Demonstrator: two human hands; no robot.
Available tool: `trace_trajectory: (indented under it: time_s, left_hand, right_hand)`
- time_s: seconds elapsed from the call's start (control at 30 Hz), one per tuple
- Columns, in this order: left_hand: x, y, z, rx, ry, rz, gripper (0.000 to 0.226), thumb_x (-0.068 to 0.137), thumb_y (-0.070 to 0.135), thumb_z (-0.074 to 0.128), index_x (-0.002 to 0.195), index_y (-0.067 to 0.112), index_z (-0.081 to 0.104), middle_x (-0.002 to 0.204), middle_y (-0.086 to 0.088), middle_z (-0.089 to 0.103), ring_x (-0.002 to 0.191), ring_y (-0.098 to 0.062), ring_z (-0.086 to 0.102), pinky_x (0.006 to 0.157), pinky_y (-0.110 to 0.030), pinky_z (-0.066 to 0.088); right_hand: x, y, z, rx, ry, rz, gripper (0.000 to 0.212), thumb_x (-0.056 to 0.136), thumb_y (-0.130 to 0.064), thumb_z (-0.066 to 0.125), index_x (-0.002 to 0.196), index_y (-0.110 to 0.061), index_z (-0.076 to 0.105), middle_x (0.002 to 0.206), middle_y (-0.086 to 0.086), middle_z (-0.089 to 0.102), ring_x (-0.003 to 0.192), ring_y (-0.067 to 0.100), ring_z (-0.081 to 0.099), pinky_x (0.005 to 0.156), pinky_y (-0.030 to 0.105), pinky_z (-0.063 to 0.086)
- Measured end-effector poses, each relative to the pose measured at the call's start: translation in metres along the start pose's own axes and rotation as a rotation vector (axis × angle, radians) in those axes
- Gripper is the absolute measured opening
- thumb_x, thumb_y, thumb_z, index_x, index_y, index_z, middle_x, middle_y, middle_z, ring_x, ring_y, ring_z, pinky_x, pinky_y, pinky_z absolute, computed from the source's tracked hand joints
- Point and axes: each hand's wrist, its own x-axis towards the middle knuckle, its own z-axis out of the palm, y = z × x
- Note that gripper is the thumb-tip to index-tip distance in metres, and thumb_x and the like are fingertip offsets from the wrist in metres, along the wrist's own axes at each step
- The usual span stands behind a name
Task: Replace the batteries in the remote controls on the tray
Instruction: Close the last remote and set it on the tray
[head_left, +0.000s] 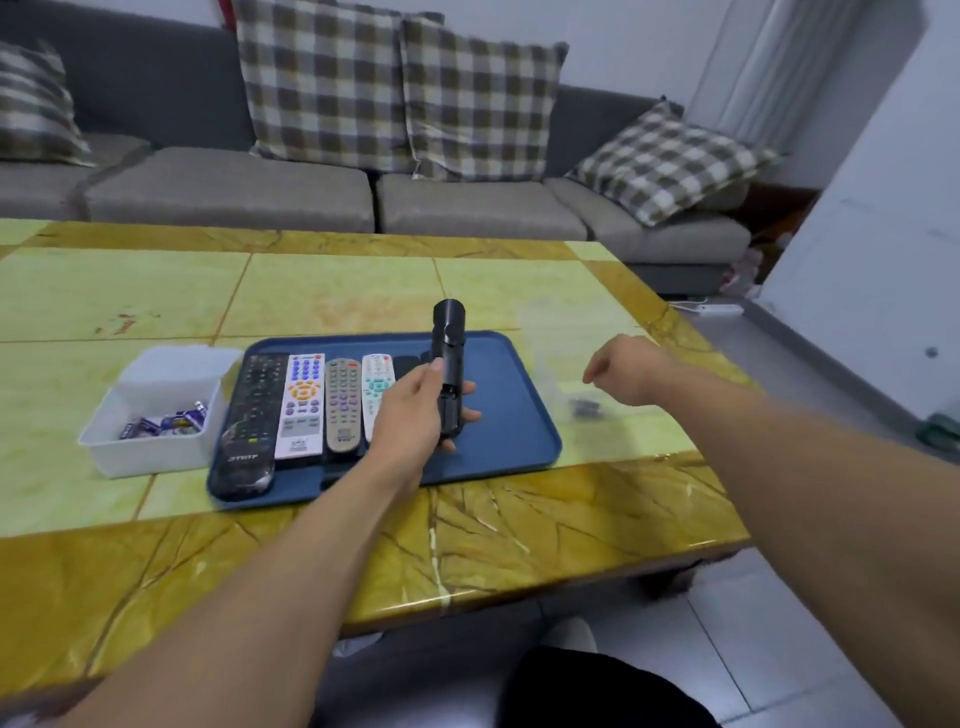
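A blue tray (509, 415) lies on the table with several remotes side by side at its left: a black one (252, 421), a white one with orange buttons (301, 405), a grey one (343, 402) and a white one with teal buttons (375, 387). My left hand (415, 410) grips a black remote (448, 358), holding it up on end above the tray. My right hand (626, 374) hovers to the right of the tray with its fingers loosely curled and nothing in them, above a clear container (566, 358) with dark batteries (587, 408) in it.
A white plastic box (156, 447) with purple-wrapped batteries (166, 421) stands left of the tray. The green and amber stone table (467, 545) ends close to me. A grey sofa (234, 187) with checked cushions runs along the far side. A power strip (719, 310) lies on the floor at right.
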Motion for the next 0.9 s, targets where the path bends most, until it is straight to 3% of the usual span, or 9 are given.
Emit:
trace_trajectory:
  time_s: [0.1, 0.2, 0.3, 0.37, 0.43, 0.5, 0.7, 0.83, 0.9]
  left_hand:
    - [0.005, -0.002, 0.014, 0.011, -0.049, -0.005, 0.025, 0.108, 0.038, 0.039, 0.108, 0.028, 0.062, 0.106, 0.001, 0.075, 0.08, -0.015, 0.076, 0.041, -0.022, 0.043]
    - [0.009, -0.005, 0.02, 0.007, -0.054, -0.01, 0.025, 0.108, 0.037, 0.039, 0.109, 0.027, 0.062, 0.106, 0.0, 0.075, 0.08, -0.014, 0.076, 0.042, -0.022, 0.044]
    - [0.015, -0.008, 0.022, -0.013, -0.05, -0.021, 0.024, 0.108, 0.037, 0.039, 0.107, 0.03, 0.062, 0.105, 0.0, 0.076, 0.08, -0.015, 0.076, 0.042, -0.022, 0.044]
    - [0.016, -0.007, 0.02, -0.02, -0.062, -0.023, 0.023, 0.108, 0.036, 0.039, 0.108, 0.03, 0.062, 0.105, 0.001, 0.076, 0.082, -0.017, 0.076, 0.042, -0.023, 0.045]
    - [0.02, -0.008, 0.018, -0.036, -0.07, -0.022, 0.024, 0.108, 0.036, 0.04, 0.111, 0.029, 0.062, 0.105, 0.001, 0.077, 0.084, -0.019, 0.076, 0.042, -0.024, 0.047]
    - [0.023, -0.007, 0.015, -0.07, -0.071, -0.033, 0.024, 0.108, 0.035, 0.04, 0.113, 0.027, 0.063, 0.105, 0.0, 0.077, 0.084, -0.02, 0.076, 0.043, -0.025, 0.048]
    - [0.023, -0.004, 0.003, -0.133, -0.066, -0.086, 0.027, 0.109, 0.031, 0.038, 0.12, 0.021, 0.061, 0.108, -0.005, 0.076, 0.084, -0.02, 0.076, 0.046, -0.029, 0.053]
    - [0.017, -0.002, -0.008, -0.161, -0.057, -0.102, 0.032, 0.109, 0.031, 0.038, 0.127, 0.015, 0.059, 0.111, -0.008, 0.075, 0.084, -0.022, 0.075, 0.048, -0.03, 0.054]
    - [0.012, -0.001, -0.012, -0.166, -0.051, -0.109, 0.032, 0.109, 0.032, 0.038, 0.125, 0.014, 0.06, 0.112, -0.009, 0.075, 0.085, -0.024, 0.074, 0.049, -0.03, 0.055]
  right_hand:
    - [0.017, 0.001, 0.006, 0.04, -0.133, 0.092, 0.028, 0.093, -0.015, 0.059, 0.118, -0.011, 0.072, 0.123, 0.008, 0.068, 0.112, 0.027, 0.062, 0.093, 0.033, 0.048]
    - [0.035, -0.005, 0.002, 0.072, -0.219, 0.179, 0.025, 0.085, -0.015, 0.071, 0.109, -0.007, 0.069, 0.114, 0.012, 0.067, 0.09, 0.026, 0.06, 0.084, 0.036, 0.051]
    - [0.049, -0.015, -0.002, -0.113, -0.545, 0.215, 0.027, 0.09, -0.022, 0.07, 0.113, -0.011, 0.062, 0.119, 0.005, 0.054, 0.083, 0.018, 0.059, 0.084, 0.033, 0.051]
    - [0.053, -0.017, 0.0, -0.285, -0.621, 0.205, 0.036, 0.09, -0.029, 0.07, 0.12, -0.011, 0.064, 0.122, 0.003, 0.056, 0.091, 0.018, 0.061, 0.091, 0.034, 0.05]
    - [0.059, -0.018, 0.005, -0.438, -0.523, 0.158, 0.026, 0.09, -0.034, 0.069, 0.095, -0.009, 0.068, 0.104, 0.005, 0.062, 0.089, 0.023, 0.058, 0.081, 0.034, 0.049]
    - [0.061, -0.018, 0.011, -0.466, -0.432, 0.158, 0.03, 0.092, -0.034, 0.065, 0.075, -0.01, 0.059, 0.082, 0.005, 0.057, 0.083, 0.027, 0.053, 0.075, 0.032, 0.045]
    - [0.061, -0.022, 0.015, -0.44, -0.351, 0.052, 0.039, 0.098, -0.032, 0.053, 0.065, -0.012, 0.052, 0.068, 0.005, 0.052, 0.067, 0.025, 0.05, 0.075, 0.03, 0.043]
    - [0.043, -0.024, -0.006, -0.009, -0.022, 0.005, 0.016, 0.096, -0.018, 0.059, 0.094, -0.005, 0.067, 0.09, 0.012, 0.067, 0.085, 0.029, 0.064, 0.07, 0.031, 0.048]
    - [0.026, -0.03, -0.015, 0.409, 0.115, -0.025, 0.01, 0.094, -0.01, 0.061, 0.103, -0.009, 0.063, 0.096, 0.014, 0.069, 0.086, 0.029, 0.067, 0.075, 0.036, 0.054]
